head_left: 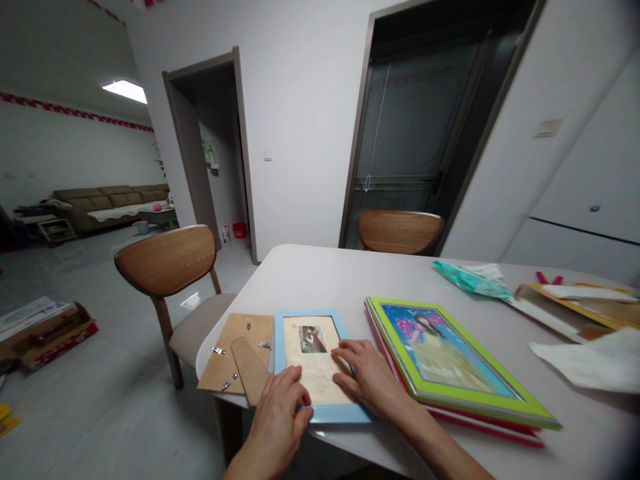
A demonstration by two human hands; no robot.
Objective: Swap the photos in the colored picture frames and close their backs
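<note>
Head view: your left hand rests at the lower left corner of the blue frame, its fingers curled in; whether they pinch the frame you cannot tell from here. Your right hand lies over the frame's right side, fingers spread, the tips on or just above the cream sheet inside it. The sheet bears a small photo.

You have the blue frame at the near edge of the counter, toward its near left corner. Just beside it, at that corner, lies a brown board with metal clips and a stand slanting across it. To your right, near the same edge, a green frame lies on a red one. Beyond the pair, toward the right end, are a teal wrapper and white paper.
</note>
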